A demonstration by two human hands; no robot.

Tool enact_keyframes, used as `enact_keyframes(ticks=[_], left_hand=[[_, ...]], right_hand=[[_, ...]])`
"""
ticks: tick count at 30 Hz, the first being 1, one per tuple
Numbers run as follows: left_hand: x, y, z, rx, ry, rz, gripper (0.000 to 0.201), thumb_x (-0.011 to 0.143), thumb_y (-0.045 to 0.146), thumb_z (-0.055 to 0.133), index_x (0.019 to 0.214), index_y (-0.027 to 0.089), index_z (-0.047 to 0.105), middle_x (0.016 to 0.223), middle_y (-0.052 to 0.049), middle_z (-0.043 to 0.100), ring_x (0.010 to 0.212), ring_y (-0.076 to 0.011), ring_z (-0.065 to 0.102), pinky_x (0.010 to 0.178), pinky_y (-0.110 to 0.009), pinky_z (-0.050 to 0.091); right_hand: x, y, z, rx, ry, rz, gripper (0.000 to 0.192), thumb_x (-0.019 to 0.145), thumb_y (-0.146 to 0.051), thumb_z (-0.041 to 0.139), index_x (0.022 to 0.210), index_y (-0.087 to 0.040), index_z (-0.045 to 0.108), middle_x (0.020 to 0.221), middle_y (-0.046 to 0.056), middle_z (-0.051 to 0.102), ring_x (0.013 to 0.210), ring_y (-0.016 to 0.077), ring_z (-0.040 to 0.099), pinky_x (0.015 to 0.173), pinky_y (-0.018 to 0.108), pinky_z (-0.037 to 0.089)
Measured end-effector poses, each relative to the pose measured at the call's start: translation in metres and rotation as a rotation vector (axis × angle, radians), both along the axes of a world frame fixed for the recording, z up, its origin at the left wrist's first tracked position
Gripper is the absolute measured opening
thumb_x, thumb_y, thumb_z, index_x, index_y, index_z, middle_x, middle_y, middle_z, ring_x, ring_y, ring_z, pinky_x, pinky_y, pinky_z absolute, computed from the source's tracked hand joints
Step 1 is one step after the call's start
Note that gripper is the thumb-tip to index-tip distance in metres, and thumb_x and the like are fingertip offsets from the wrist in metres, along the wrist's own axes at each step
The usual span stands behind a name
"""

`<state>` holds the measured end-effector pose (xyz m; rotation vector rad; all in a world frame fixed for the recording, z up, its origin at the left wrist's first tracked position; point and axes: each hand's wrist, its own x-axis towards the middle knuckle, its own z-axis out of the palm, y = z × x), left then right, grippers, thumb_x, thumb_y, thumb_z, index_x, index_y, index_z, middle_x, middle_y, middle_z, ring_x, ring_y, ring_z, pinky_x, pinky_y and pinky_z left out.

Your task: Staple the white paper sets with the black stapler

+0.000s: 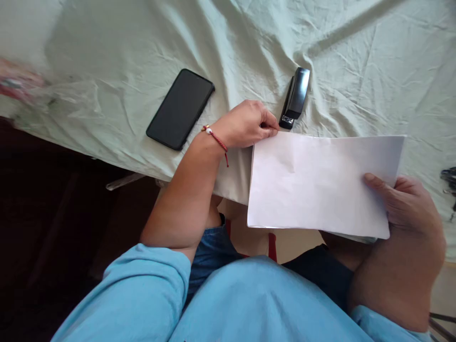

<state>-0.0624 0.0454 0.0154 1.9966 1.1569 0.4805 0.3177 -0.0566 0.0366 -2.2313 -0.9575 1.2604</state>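
Note:
I hold a white sheet of paper flat over the table's near edge. My left hand, with a red string bracelet on its wrist, pinches the sheet's upper left corner. My right hand grips the sheet's right end, thumb on top. A black stapler lies on the cloth just beyond my left hand's fingertips, not touched.
A black phone lies face up to the left of my left hand. The table wears a creased pale green cloth. Clear plastic wrapping sits at the far left. Dark metal objects show at the right edge.

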Motion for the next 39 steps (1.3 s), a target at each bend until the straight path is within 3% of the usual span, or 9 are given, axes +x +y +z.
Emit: enact_keyframes(ticks=[4, 8, 12, 17, 23, 29, 35, 39], left_hand=[[0.003, -0.004, 0.004, 0.092, 0.093, 0.014, 0.032, 0.097, 0.018, 0.059, 0.112, 0.024, 0.087, 0.107, -0.004, 0.082, 0.102, -0.0210, 0.073, 0.100, -0.030, 0.052], [0.006, -0.005, 0.006, 0.083, 0.158, 0.005, 0.038, 0.095, 0.014, 0.059, 0.119, 0.019, 0.087, 0.113, -0.009, 0.084, 0.101, -0.0221, 0.074, 0.101, -0.032, 0.053], [0.006, -0.004, 0.010, 0.014, 0.167, 0.058, 0.031, 0.091, 0.020, 0.063, 0.109, 0.023, 0.088, 0.097, -0.004, 0.084, 0.096, -0.0208, 0.073, 0.093, -0.029, 0.052], [0.003, 0.001, 0.010, -0.027, 0.235, 0.180, 0.025, 0.087, 0.032, 0.064, 0.090, 0.020, 0.086, 0.079, -0.006, 0.078, 0.089, -0.0228, 0.070, 0.083, -0.032, 0.049], [0.008, 0.002, 0.010, -0.105, 0.115, 0.310, 0.013, 0.077, 0.024, 0.070, 0.084, 0.022, 0.081, 0.076, -0.004, 0.075, 0.087, -0.0232, 0.070, 0.081, -0.034, 0.050], [0.016, 0.001, 0.009, -0.127, -0.044, 0.411, 0.024, 0.073, 0.012, 0.073, 0.092, 0.025, 0.071, 0.073, 0.002, 0.070, 0.085, -0.0198, 0.065, 0.089, -0.034, 0.050], [0.017, 0.000, 0.014, -0.227, -0.119, 0.425, 0.030, 0.075, 0.010, 0.073, 0.102, 0.023, 0.072, 0.079, -0.001, 0.073, 0.087, -0.0223, 0.071, 0.085, -0.034, 0.052], [0.015, 0.000, 0.018, -0.298, -0.053, 0.382, 0.011, 0.078, 0.016, 0.075, 0.089, 0.019, 0.075, 0.076, -0.002, 0.071, 0.084, -0.0224, 0.070, 0.082, -0.034, 0.050]], right_hand=[[0.002, 0.000, -0.002, 0.105, 0.010, 0.014, 0.060, 0.066, -0.066, 0.077, 0.108, -0.024, 0.070, 0.084, 0.001, 0.069, 0.052, 0.0152, 0.062, 0.042, 0.024, 0.049], [0.002, -0.001, -0.002, 0.196, 0.026, -0.014, 0.053, 0.070, -0.060, 0.078, 0.110, -0.026, 0.071, 0.090, -0.001, 0.070, 0.055, 0.0101, 0.061, 0.046, 0.019, 0.049], [-0.001, -0.001, 0.000, 0.240, 0.012, -0.057, 0.051, 0.071, -0.056, 0.079, 0.112, -0.025, 0.072, 0.093, -0.001, 0.070, 0.056, 0.0075, 0.060, 0.046, 0.015, 0.048], [-0.002, -0.001, 0.001, 0.258, 0.019, -0.090, 0.049, 0.072, -0.053, 0.079, 0.112, -0.026, 0.072, 0.096, -0.001, 0.070, 0.056, 0.0068, 0.060, 0.049, 0.016, 0.051], [-0.001, -0.001, 0.001, 0.280, 0.042, -0.087, 0.047, 0.073, -0.052, 0.078, 0.113, -0.025, 0.072, 0.097, -0.001, 0.070, 0.056, 0.0067, 0.060, 0.051, 0.017, 0.052], [0.002, -0.001, 0.002, 0.270, 0.052, -0.066, 0.047, 0.074, -0.053, 0.078, 0.112, -0.025, 0.072, 0.092, -0.001, 0.070, 0.055, 0.0071, 0.060, 0.050, 0.017, 0.051], [0.007, -0.002, -0.001, 0.266, 0.058, -0.102, 0.049, 0.073, -0.051, 0.079, 0.116, -0.027, 0.072, 0.102, 0.000, 0.070, 0.058, 0.0083, 0.063, 0.051, 0.019, 0.054], [0.011, -0.004, -0.001, 0.270, 0.053, -0.101, 0.050, 0.073, -0.052, 0.079, 0.117, -0.028, 0.071, 0.107, 0.000, 0.070, 0.060, 0.0083, 0.064, 0.052, 0.018, 0.054]])
